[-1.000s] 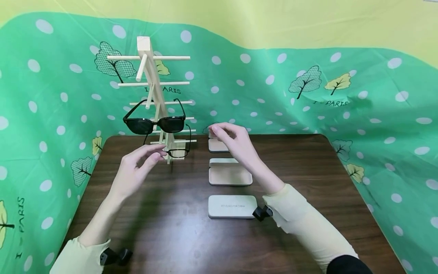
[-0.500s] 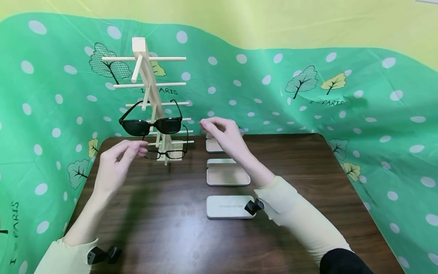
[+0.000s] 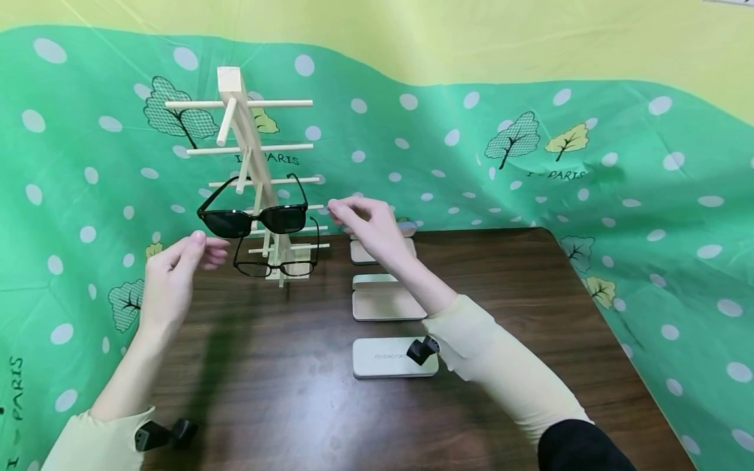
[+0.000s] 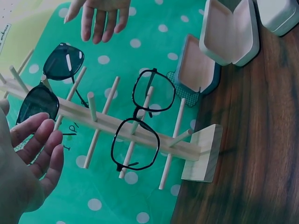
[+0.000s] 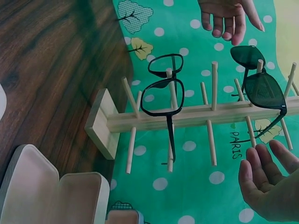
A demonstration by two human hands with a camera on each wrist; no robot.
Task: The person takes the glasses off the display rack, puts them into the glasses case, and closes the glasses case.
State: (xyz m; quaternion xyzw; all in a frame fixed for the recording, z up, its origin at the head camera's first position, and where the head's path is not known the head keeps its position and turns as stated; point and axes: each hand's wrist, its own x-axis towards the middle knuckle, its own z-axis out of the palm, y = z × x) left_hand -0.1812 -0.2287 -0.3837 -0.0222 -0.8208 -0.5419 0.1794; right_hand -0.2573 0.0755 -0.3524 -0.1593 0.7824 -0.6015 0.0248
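A wooden display rack (image 3: 247,134) with crossbars carries black sunglasses (image 3: 230,224) and, lower down, clear black-framed eyeglasses (image 4: 137,112). My left hand (image 3: 169,275) hovers to the left of the sunglasses, just below their left lens in the head view, fingers loosely bent around nothing. On the other side of the rack my right hand (image 3: 377,229) hangs in the air, its fingertips near the end of a peg. The right wrist view shows that hand's fingers (image 5: 261,170) relaxed, below the sunglasses' temple. Both pairs of glasses rest on the rack by themselves.
Right of the rack, a closed pale glasses case (image 3: 377,366) lies nearest on the dark wooden table (image 3: 283,405). Behind it are an open case (image 3: 385,307) and a farther open case (image 3: 362,254), partly covered by my right arm. A green dotted cloth (image 3: 448,163) hangs behind.
My left hand has drawn back leftward and a little up from the eyeglasses' rim. My right hand has moved slightly left, closer to the rack. The eyeglasses now hang unobstructed.
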